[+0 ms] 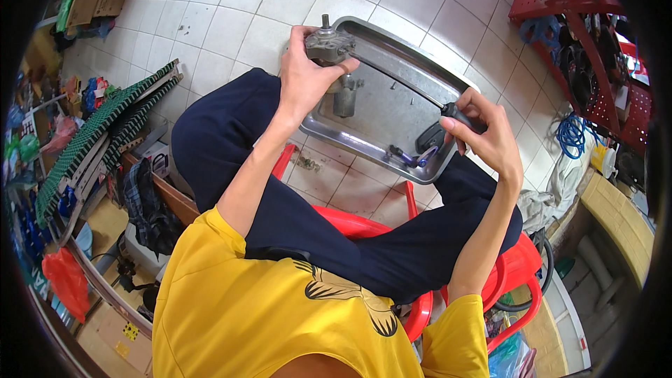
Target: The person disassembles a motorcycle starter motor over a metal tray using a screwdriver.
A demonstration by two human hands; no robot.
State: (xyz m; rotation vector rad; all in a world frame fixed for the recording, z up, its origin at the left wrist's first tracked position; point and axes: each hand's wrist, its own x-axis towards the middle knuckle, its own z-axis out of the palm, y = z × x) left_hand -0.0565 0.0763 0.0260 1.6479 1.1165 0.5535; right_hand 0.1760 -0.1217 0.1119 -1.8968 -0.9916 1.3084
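Over the left end of a metal tray [392, 150], my left hand [306, 80] is closed around a grey cast-metal housing [327, 45] with a short shaft standing up from it. My right hand [493, 131] grips the black handle of a long screwdriver [406, 85]. Its blade runs left across the tray, and the tip meets the housing near my left thumb; whether it sits in a screw is too small to tell. Below the housing is a grey metal cylinder [344, 100]; I cannot tell if it is joined to it. Small screws [393, 86] lie in the tray.
A dark-handled tool [428, 138] and small purplish metal parts [414, 159] lie at the tray's right end. Red plastic chair parts [350, 222] show between my legs. A red perforated rack [570, 35] stands right, near a blue cable coil [572, 134]. Green-black striped strips [105, 140] lie left.
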